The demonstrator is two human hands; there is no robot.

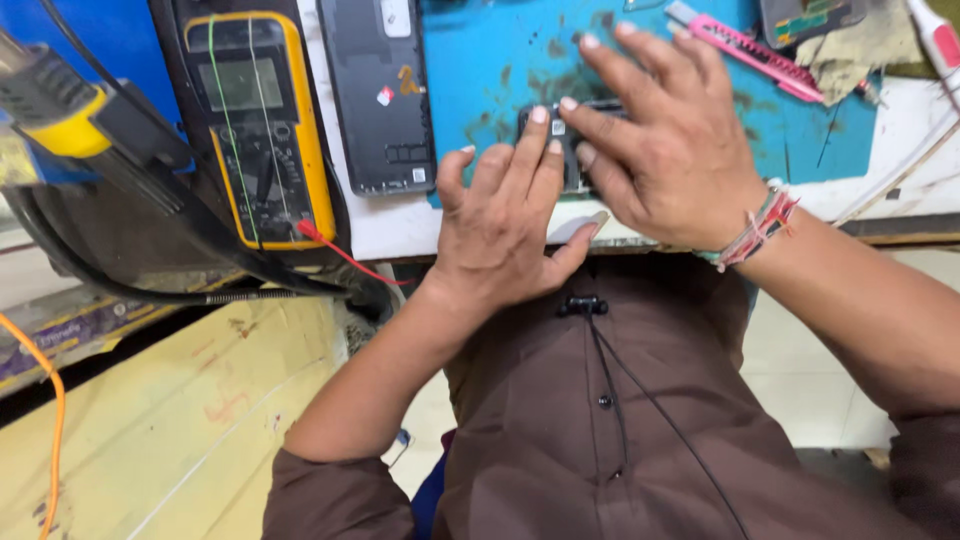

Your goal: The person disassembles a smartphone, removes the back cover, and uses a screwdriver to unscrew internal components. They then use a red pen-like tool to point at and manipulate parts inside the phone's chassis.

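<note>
Far left: orange cable runs down the edge, above a yellowish board. Upper left, a yellow-and-grey tool pokes in, blurred, kind unclear. Next, a yellow-cased multimeter lies on the tabletop, black leads draped over it, a red lead coming off its lower corner. Just right of it, a dark phone back panel lies flat, long side running away from the person, partly on the white tabletop, touching the edge of the blue mat.

Left hand: palm down, fingers together and stretched forward, fingertips resting on the near-left part of a small dark device that lies on the blue mat near the tabletop's front edge. Thumb out to the right. Left grip: flat press, not wrapped round anything.

Right hand: palm down, fingers spread, lying over the right part of the same dark device, covering most of it. Index and middle tips point left, close to the left hand's tips. Right grip: spread and pressing down on the device; whether any finger hooks its edge, cannot tell. Thread bracelet on the right wrist.

Upper right on the mat: pink utility knife, lying slantwise, well apart from the hands. Beyond it a dirty cloth with a dark gadget at the top edge, cut off by the frame.

Bottom: brown shirt with a black clip-on wire at the chest.
</note>
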